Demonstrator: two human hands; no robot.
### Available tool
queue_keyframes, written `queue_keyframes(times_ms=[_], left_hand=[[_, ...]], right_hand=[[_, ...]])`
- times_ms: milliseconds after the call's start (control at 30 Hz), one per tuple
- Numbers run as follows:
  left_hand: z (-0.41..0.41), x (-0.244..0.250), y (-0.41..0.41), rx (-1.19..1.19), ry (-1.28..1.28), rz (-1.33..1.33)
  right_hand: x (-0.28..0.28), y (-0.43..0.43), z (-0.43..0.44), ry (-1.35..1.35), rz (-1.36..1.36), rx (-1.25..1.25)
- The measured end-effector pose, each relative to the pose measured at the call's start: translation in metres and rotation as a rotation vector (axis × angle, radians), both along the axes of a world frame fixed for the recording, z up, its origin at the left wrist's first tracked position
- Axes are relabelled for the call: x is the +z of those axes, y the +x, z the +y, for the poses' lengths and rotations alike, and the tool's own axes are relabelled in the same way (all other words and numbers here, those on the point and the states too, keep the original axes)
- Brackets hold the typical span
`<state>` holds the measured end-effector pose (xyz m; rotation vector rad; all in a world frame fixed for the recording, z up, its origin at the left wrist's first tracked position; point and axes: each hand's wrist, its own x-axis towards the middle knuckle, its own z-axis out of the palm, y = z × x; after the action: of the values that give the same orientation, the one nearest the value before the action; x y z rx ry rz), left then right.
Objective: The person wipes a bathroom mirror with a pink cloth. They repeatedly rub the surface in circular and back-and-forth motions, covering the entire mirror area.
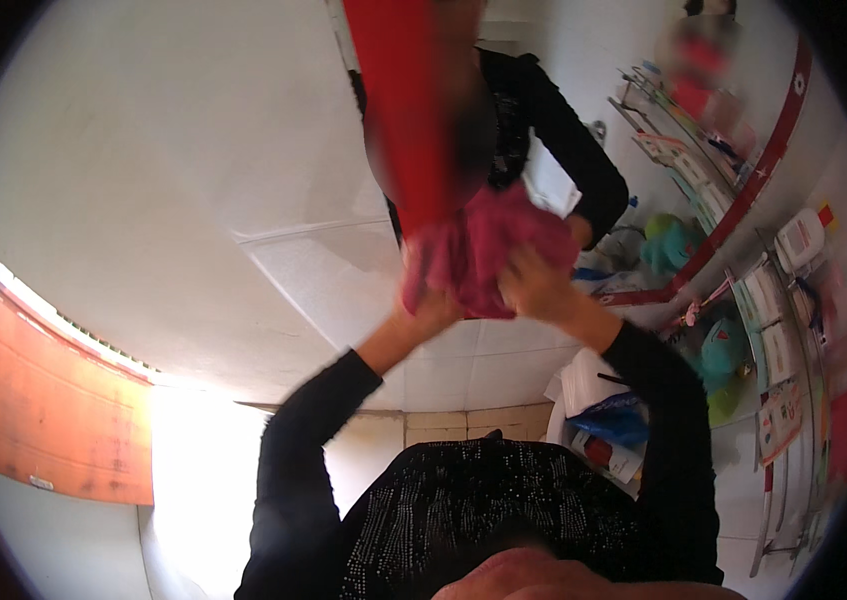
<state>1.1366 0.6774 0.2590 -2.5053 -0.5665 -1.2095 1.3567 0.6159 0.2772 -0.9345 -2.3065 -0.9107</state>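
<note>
A bunched dark pink cloth (479, 251) is held up in front of me between both hands. My left hand (431, 307) grips its lower left side, its fingers partly hidden by the folds. My right hand (539, 281) presses and grips the cloth's right side with bent fingers. Behind the cloth is a wall mirror with a red frame (750, 202), which reflects a black sleeve, part of the cloth and a shelf. A blurred red band (401, 97) runs down to the cloth's upper left.
On the right, a metal wall rack (768, 551) holds boxes and packets, with a teal toy-like object (720, 349) beside it. Below my right forearm stands a white bin (554, 424) with a blue bag (611, 420). An orange door (48, 382) is at the far left.
</note>
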Motion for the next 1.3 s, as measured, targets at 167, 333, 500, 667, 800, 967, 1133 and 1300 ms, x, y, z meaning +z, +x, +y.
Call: queue_keyframes(times_ms=[167,333,500,667,800,967,1133,1300], left_hand=[[-0.021,-0.113,0.007,0.177,0.037,-0.101],[-0.019,0.0,0.036,0.227,0.18,-0.197],[0.018,0.096,0.026,0.333,0.185,-0.209],[0.008,0.057,0.036,0.395,0.117,-0.173],[-0.023,-0.111,0.02,0.144,-0.091,-0.085],[-0.041,-0.151,0.011,0.131,-0.29,-0.035],[-0.016,-0.036,0.041,-0.011,-0.055,-0.222],[-0.004,0.09,0.078,0.018,0.199,-0.247]], right_hand=[[-0.049,-0.012,-0.01,-0.092,0.061,0.151],[0.032,0.008,0.016,0.106,0.066,0.041],[0.201,-0.045,0.029,0.41,0.271,0.032],[0.115,-0.034,0.03,0.275,0.176,0.029],[-0.055,-0.019,-0.004,-0.128,0.081,-0.014],[-0.095,-0.029,-0.033,-0.231,0.243,0.003],[-0.019,-0.01,0.003,0.09,0.414,-0.034],[0.118,0.006,0.004,0.385,0.626,-0.044]])
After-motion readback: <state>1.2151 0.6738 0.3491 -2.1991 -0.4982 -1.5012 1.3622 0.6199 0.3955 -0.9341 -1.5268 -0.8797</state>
